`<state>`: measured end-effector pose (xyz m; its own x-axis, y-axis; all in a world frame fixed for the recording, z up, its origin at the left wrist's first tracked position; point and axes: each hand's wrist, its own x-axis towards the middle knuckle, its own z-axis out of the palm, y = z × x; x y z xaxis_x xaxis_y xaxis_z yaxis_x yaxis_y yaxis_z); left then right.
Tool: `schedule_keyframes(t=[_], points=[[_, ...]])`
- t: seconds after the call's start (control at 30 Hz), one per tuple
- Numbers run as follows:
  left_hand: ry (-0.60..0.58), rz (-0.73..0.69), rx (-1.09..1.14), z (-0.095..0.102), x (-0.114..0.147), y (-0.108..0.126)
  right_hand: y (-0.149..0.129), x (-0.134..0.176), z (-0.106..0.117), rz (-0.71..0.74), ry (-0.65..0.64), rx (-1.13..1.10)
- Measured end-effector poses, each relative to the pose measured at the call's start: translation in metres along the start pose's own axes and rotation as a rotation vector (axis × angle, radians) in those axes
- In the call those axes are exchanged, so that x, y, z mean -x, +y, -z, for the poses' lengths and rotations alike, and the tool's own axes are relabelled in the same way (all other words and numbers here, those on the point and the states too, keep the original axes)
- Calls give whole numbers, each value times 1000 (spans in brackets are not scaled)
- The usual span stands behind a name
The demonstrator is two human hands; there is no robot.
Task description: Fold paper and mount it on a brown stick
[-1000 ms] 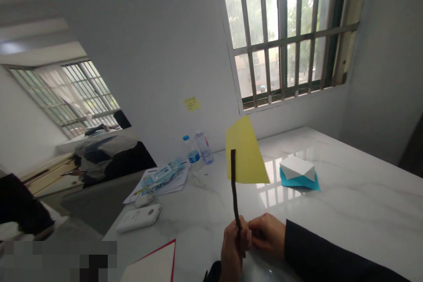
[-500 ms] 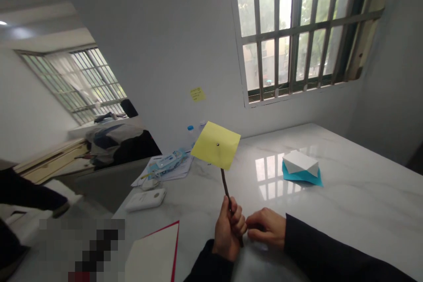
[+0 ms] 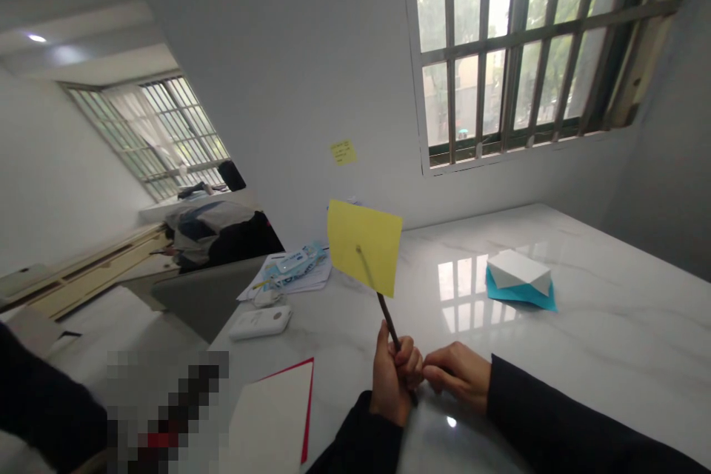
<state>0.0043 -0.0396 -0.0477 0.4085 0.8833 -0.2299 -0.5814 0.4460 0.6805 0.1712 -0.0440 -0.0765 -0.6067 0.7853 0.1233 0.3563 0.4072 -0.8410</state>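
My left hand [image 3: 393, 381] is closed round a thin dark stick [image 3: 389, 318], which leans a little to the left. At its top end sits a square of yellow paper [image 3: 372, 241] with a dark spot near the middle; the stick shows faintly through the sheet. My right hand [image 3: 458, 374] rests low over the table just to the right of the left hand, fingers curled and their tips at the left fist. What it holds, if anything, is hidden. The lower end of the stick [image 3: 414, 400] pokes out below my left fist.
On the white marbled table [image 3: 611, 355] lie a folded white paper [image 3: 519, 270] on blue paper [image 3: 516, 298], a red-edged booklet [image 3: 272, 422], a white device [image 3: 260, 323] and a blue-white packet [image 3: 297, 263]. A note [image 3: 343, 152] is stuck on the wall. Another person [image 3: 216, 229] bends over at the left.
The view has shifted left, so everything sits further right. The yellow paper has turned on the stick, its edges now more upright. Both hands keep their places beside each other.
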Motion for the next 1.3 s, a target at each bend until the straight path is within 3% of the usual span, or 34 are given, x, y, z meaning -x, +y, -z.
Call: schedule_keyframes(t=[0.37, 0.57, 0.77, 0.9, 0.97, 1.1, 1.3], points=[[89, -68, -173, 3, -2, -10, 3, 1, -3, 4, 42, 22], [173, -201, -307, 8, -7, -9, 3, -1, -4, -70, 284, -113], [167, -260, -434, 4, -7, -9, 8, -2, 0, -68, 320, -230], [135, -249, -558, 1, -5, -9, 12, -7, 1, -33, 354, -434], [117, -230, -654, 2, -3, -3, 18, -12, 7, -37, 453, -572], [100, -254, -888, 12, -3, 23, 38, -16, 35, -133, 830, -686], [227, -367, -1163, 28, -7, 49, 69, -4, 80, -201, 1014, -581]])
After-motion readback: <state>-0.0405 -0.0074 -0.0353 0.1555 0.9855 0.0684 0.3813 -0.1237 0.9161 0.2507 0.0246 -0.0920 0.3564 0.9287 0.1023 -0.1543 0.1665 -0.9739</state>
